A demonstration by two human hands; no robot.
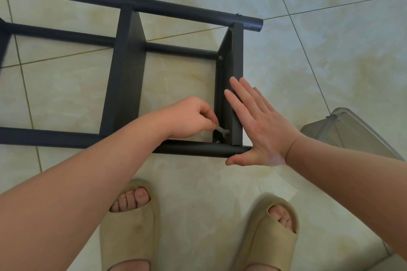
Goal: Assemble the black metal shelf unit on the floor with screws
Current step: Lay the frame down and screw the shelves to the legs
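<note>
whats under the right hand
The right hand lies flat on the end shelf panel, its heel over the end of the near tube. The tube's tip and the panel's edge beneath the palm are covered. Beside it, the left hand pinches a small wrench.

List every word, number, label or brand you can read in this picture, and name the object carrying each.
No text here can be read.
A faint pale mark near the end of the upper black tube: too small to read.
The small wrench, slippers and clear plastic bin: no lettering visible.
</note>
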